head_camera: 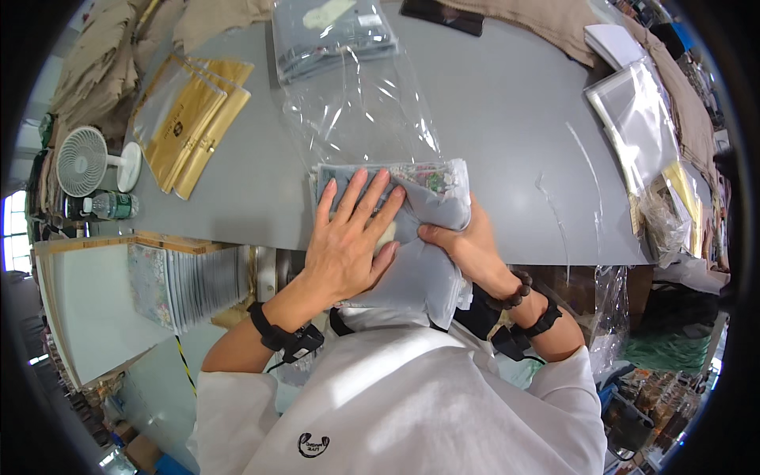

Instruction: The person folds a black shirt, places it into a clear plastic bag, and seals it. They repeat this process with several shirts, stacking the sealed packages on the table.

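A stack of folded fabric pieces in clear packaging [392,279] hangs over the table's front edge, close to my body. Flat on top of it lies my left hand [353,237], fingers spread. My right hand [469,243] grips the stack's right edge, thumb on top and fingers underneath; the upper right corner is bunched and shows a floral print. Beyond the stack a clear plastic bag [362,113] stretches away across the table, its near end meeting the stack's far edge. At the far end sits another grey packaged bundle [338,35] with a pale label.
Gold-printed packets [190,130], a white fan [83,160] and a plastic bottle [113,205] stand left on the grey table [504,119]. Clear bags [635,113] lie right; a dark phone-like object [442,16] and beige cloth [534,27] lie behind. An open box [107,309] holds packaged pieces below left.
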Demonstrator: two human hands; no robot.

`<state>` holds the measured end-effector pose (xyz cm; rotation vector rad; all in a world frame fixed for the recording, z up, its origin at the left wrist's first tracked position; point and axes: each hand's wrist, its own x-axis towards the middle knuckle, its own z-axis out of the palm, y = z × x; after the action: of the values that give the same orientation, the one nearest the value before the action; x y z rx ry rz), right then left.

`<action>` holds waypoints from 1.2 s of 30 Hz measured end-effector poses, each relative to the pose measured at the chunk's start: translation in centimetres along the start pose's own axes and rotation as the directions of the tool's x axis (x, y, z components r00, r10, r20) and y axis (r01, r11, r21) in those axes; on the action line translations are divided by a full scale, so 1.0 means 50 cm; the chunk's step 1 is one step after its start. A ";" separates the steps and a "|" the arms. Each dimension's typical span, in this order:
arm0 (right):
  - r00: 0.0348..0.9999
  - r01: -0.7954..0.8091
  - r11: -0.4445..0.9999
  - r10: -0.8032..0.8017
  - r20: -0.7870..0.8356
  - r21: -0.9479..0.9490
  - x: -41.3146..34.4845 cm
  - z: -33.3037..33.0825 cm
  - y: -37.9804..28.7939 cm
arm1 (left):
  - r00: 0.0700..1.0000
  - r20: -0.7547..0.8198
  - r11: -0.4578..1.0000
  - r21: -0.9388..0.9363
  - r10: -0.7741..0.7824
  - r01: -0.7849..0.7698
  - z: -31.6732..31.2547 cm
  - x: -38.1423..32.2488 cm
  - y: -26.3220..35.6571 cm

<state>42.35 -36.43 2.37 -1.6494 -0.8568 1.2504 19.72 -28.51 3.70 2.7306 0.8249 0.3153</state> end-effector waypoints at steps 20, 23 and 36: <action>0.802 0.597 0.790 -0.583 0.127 -0.139 0.021 -0.122 0.007 | 0.927 -0.366 0.790 -0.591 -0.084 -0.162 0.160 -0.109 -0.117; 0.810 0.586 0.790 -0.570 0.135 -0.180 0.009 -0.111 -0.002 | 0.982 -0.181 0.820 -0.570 -0.059 -0.056 0.154 -0.128 -0.102; 0.471 0.668 -0.031 -0.756 0.455 -0.743 0.131 -0.028 -0.133 | 0.455 0.316 -0.338 -0.940 -0.833 0.035 0.091 -0.392 0.027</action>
<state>45.28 -28.33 6.25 -1.4349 -2.2216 -0.2088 5.76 -41.57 -2.65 0.4936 1.1565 1.0388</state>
